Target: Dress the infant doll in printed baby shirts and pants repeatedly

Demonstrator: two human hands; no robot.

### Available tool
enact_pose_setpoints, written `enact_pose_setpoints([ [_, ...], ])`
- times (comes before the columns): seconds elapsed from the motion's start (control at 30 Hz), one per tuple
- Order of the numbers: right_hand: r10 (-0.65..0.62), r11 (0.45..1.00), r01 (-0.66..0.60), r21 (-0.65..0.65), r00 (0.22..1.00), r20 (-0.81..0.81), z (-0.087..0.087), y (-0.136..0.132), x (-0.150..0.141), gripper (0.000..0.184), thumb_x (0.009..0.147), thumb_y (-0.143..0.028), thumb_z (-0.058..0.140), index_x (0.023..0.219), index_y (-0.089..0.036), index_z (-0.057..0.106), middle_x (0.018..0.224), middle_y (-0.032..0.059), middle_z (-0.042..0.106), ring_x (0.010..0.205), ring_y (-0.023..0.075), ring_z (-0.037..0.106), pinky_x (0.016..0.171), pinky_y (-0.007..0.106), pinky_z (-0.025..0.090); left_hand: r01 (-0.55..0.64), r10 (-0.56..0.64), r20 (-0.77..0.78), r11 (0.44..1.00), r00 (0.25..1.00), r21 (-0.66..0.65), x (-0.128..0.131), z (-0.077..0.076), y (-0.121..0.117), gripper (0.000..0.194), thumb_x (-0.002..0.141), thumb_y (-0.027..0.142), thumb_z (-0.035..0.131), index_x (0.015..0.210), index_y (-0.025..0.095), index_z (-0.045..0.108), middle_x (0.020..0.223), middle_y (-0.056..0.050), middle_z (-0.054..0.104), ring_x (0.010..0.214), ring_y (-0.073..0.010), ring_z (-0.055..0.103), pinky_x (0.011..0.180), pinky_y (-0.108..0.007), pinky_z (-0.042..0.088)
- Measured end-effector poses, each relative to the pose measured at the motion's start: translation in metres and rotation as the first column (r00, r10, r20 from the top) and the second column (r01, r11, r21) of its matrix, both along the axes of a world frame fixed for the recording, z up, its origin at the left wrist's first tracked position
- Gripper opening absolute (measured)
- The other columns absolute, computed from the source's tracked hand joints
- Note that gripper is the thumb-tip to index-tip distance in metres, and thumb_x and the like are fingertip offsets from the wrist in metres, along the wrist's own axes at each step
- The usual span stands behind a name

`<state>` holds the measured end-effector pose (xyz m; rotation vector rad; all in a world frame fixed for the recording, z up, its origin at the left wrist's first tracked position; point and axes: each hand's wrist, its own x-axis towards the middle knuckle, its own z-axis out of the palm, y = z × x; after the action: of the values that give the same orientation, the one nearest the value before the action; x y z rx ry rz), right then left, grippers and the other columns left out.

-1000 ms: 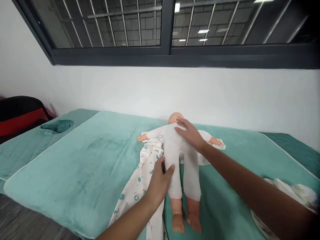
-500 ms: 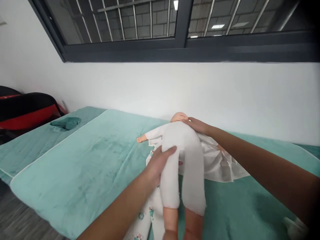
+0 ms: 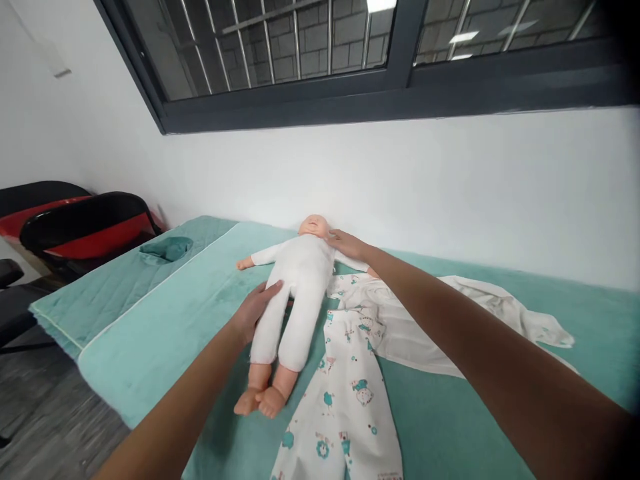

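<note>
A baby doll (image 3: 296,283) in a white bodysuit lies face up on a teal padded mat (image 3: 165,320), head toward the wall. My left hand (image 3: 255,309) clasps the doll at its hip, thumb across the front and fingers hidden beneath. At the doll's far shoulder, next to the neck, my right hand (image 3: 347,245) holds on. A white printed baby garment (image 3: 345,393) lies spread just right of the doll, apart from both hands.
A plain white cloth (image 3: 485,300) is crumpled at the right of the mat. A small teal bundle (image 3: 165,249) sits at the mat's far left. Black and red chairs (image 3: 83,227) stand at the left. A white wall and a barred window lie behind.
Both hands lifted the doll off the printed garment and carried it to the left; it now lies on the bare mat beside the garment. The camera has swung left.
</note>
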<state>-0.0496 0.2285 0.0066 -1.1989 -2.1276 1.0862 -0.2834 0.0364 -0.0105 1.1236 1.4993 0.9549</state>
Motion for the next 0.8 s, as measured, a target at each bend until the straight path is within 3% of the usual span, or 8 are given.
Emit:
enact_pose_setpoints([
  [0.07, -0.123, 0.992, 0.115, 0.06, 0.978, 0.17, -0.008, -0.005, 0.032, 0.054, 0.091, -0.06, 0.04, 0.116, -0.015, 0.057, 0.127, 0.0155, 0.059, 0.113, 0.0281, 0.053, 0.097, 0.037, 0.037, -0.138, 0.179, -0.272, 0.977, 0.945, 0.162, 0.004, 0.004, -0.01, 0.062, 0.086, 0.052, 0.051, 0.135, 0.015, 0.042, 0.128, -0.017, 0.059, 0.111, -0.0327, 0.06, 0.091, -0.042, 0.051],
  [0.13, -0.239, 0.971, 0.215, 0.109, 0.909, 0.341, -0.016, -0.017, 0.077, 0.053, 0.092, -0.058, 0.035, 0.106, -0.013, 0.059, 0.114, 0.02, 0.064, 0.105, 0.0302, 0.057, 0.09, 0.04, 0.039, -0.057, 0.296, -0.525, 0.904, 0.798, 0.424, 0.017, 0.01, -0.026, 0.051, 0.088, 0.034, 0.047, 0.137, 0.019, 0.044, 0.138, -0.015, 0.051, 0.125, -0.0328, 0.05, 0.103, -0.048, 0.042],
  [0.2, -0.305, 0.952, 0.269, 0.144, 0.822, 0.48, -0.021, -0.036, 0.124, 0.052, 0.092, -0.056, 0.034, 0.098, -0.012, 0.061, 0.107, 0.022, 0.065, 0.1, 0.033, 0.059, 0.085, 0.042, 0.041, 0.329, 0.169, -0.704, 0.793, 0.69, 0.512, 0.036, 0.016, -0.047, 0.052, 0.086, 0.016, 0.04, 0.136, 0.025, 0.05, 0.144, -0.009, 0.047, 0.136, -0.0292, 0.039, 0.113, -0.049, 0.03],
  [0.27, -0.3, 0.953, 0.258, 0.157, 0.759, 0.578, -0.023, -0.059, 0.163, 0.048, 0.09, -0.055, 0.041, 0.093, -0.013, 0.063, 0.102, 0.0215, 0.066, 0.096, 0.0348, 0.06, 0.08, 0.043, 0.042, 0.664, -0.097, -0.804, 0.626, 0.587, 0.41, 0.059, 0.018, -0.067, 0.06, 0.081, 0.009, 0.04, 0.134, 0.032, 0.054, 0.146, -0.003, 0.046, 0.14, -0.0256, 0.033, 0.118, -0.044, 0.023],
  [0.33, -0.25, 0.968, 0.192, 0.161, 0.732, 0.634, -0.022, -0.085, 0.185, 0.039, 0.085, -0.051, 0.051, 0.094, -0.016, 0.065, 0.104, 0.0193, 0.067, 0.096, 0.0346, 0.061, 0.079, 0.042, 0.043, 0.77, -0.267, -0.802, 0.544, 0.535, 0.333, 0.081, 0.016, -0.082, 0.061, 0.077, 0.01, 0.047, 0.132, 0.035, 0.056, 0.147, -0.001, 0.046, 0.141, -0.0251, 0.032, 0.12, -0.039, 0.018],
  [0.47, -0.106, 0.981, -0.029, 0.191, 0.747, 0.657, -0.005, -0.145, 0.187, 0.03, 0.087, -0.044, 0.051, 0.102, -0.022, 0.065, 0.111, 0.0137, 0.066, 0.103, 0.0308, 0.06, 0.082, 0.037, 0.041, 0.724, -0.323, -0.74, 0.617, 0.591, 0.309, 0.111, 0.01, -0.091, 0.036, 0.076, 0.019, 0.057, 0.103, 0.035, 0.073, 0.137, -0.003, 0.056, 0.138, -0.027, 0.037, 0.12, -0.038, 0.016],
  [0.57, 0.011, 0.952, -0.206, 0.226, 0.761, 0.648, 0.017, -0.197, 0.175, 0.027, 0.091, -0.044, 0.045, 0.096, -0.025, 0.064, 0.104, 0.0084, 0.068, 0.097, 0.0267, 0.06, 0.079, 0.034, 0.039, 0.742, -0.327, -0.74, 0.582, 0.588, 0.332, 0.129, 0.021, -0.097, 0.018, 0.074, 0.018, 0.06, 0.075, 0.03, 0.073, 0.131, -0.001, 0.061, 0.133, -0.0307, 0.041, 0.119, -0.044, 0.019],
  [0.8, 0.065, 0.835, -0.328, 0.442, 0.856, 0.512, 0.087, -0.3, 0.184, 0.036, 0.099, -0.047, 0.032, 0.084, -0.022, 0.054, 0.083, 0.0022, 0.064, 0.074, 0.0174, 0.055, 0.062, 0.027, 0.031, 0.697, -0.091, -0.775, 0.511, 0.626, 0.503, 0.202, 0.068, -0.129, 0.026, 0.072, 0.008, 0.052, 0.086, 0.025, 0.066, 0.145, -0.003, 0.047, 0.137, -0.032, 0.034, 0.117, -0.048, 0.019],
])
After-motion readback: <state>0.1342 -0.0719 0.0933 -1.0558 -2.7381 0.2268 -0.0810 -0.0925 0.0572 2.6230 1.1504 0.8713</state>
